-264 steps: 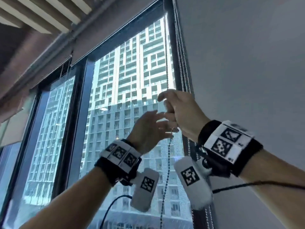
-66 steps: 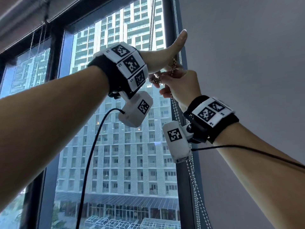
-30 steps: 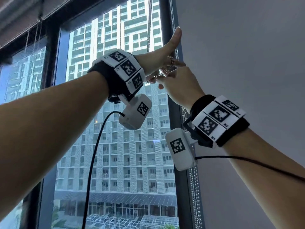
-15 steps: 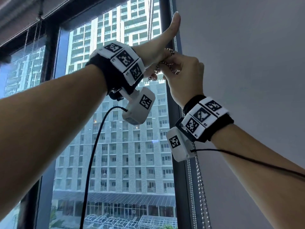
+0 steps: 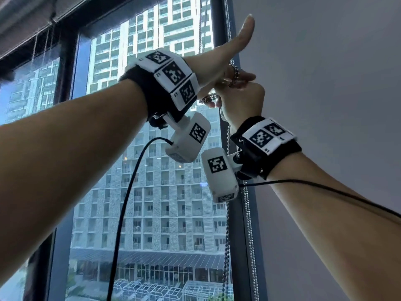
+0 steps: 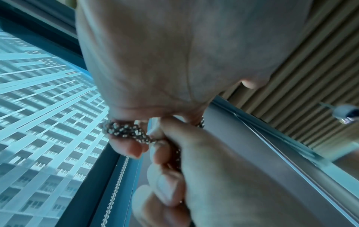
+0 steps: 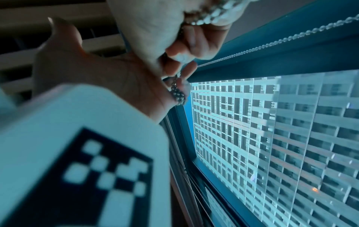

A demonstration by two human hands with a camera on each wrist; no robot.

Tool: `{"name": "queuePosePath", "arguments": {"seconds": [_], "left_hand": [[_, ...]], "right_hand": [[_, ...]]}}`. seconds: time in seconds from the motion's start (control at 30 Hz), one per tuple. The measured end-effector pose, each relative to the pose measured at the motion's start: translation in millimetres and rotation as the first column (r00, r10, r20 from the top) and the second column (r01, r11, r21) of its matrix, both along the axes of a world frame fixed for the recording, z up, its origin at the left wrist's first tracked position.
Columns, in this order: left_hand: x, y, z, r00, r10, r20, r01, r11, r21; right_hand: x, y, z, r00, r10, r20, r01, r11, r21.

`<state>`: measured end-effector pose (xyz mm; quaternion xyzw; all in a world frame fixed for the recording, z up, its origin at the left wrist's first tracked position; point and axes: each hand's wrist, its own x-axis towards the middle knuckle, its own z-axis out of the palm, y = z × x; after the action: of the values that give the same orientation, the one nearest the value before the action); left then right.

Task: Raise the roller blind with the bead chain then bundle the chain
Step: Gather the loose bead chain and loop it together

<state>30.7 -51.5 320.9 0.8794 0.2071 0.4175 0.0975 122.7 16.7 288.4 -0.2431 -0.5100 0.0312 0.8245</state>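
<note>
My left hand [image 5: 221, 59] is raised at the window frame, thumb pointing up. The bead chain [image 5: 235, 72] is wound in several loops round its fingers, which curl over the bundle [image 6: 124, 130]. Just below, my right hand [image 5: 240, 101] pinches the chain [image 7: 177, 93] against that bundle. The rest of the chain hangs down past my right wrist [image 5: 227, 246]. The roller blind [image 5: 26, 16] is rolled up at the top of the window. My own wrist hides most of the fingers in the head view.
A dark window frame post [image 5: 240, 246] runs down beside the hands, with other silver bead chains [image 5: 249, 224] hanging along it. A plain grey surface [image 5: 325, 105] fills the right side. Black cables [image 5: 123, 203] trail from both wrist cameras.
My right hand has dropped from level with the left hand to just beneath it, still holding the chain. The left hand has kept its place with the thumb up.
</note>
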Motion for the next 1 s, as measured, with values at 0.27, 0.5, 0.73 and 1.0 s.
{"name": "queuePosePath", "arguments": {"seconds": [0.27,0.5,0.73,1.0], "left_hand": [[-4,-2,-5,0.998,-0.045,-0.049,0.044,0.999,-0.023],[-6,-2,-7,0.999,-0.010,-0.050,0.010,1.000,-0.014],[-4,-2,-5,0.998,-0.045,-0.038,0.044,0.998,-0.037],[-5,8,-8,0.995,-0.103,-0.008,0.101,0.988,-0.121]], "right_hand": [[5,-4,-24,0.965,0.207,0.164,-0.215,0.976,0.033],[4,4,-28,0.964,0.177,0.201,-0.196,0.977,0.081],[5,4,-32,0.956,0.216,0.197,-0.241,0.963,0.117],[4,0,-43,0.926,0.288,0.245,-0.324,0.938,0.121]]}}
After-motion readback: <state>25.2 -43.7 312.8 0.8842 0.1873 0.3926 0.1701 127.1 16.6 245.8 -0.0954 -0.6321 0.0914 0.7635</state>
